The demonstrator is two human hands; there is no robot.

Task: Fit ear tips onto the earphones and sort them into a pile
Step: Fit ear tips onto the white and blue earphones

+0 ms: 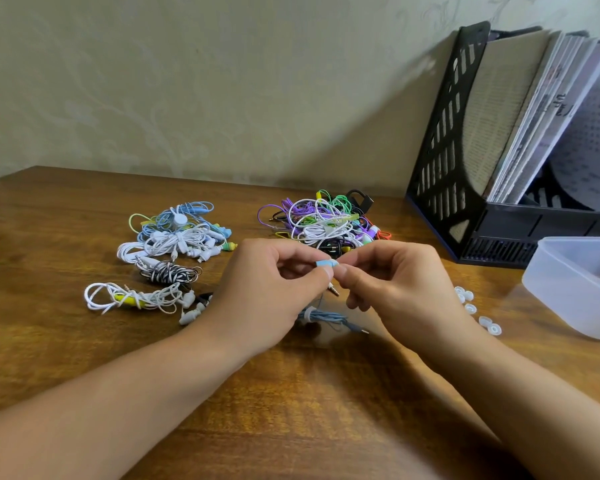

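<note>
Wood-grain surface (66,216) carries a file rack (471,188) far right, a clear tub (548,282), a colourful tangled pile (323,220) and a neater white-blue pile (177,237). Left hand (274,289) and right hand (395,285) meet at centre, both pinching a blue earphone (326,264). Its cable bundle (321,317) lies beneath them; loose ear tips (470,308) sit just right.

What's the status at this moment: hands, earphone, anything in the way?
Left hand and right hand both pinch the blue earbud, cable bundle hanging below. Loose ear tips lie right. Nothing in the way.
</note>
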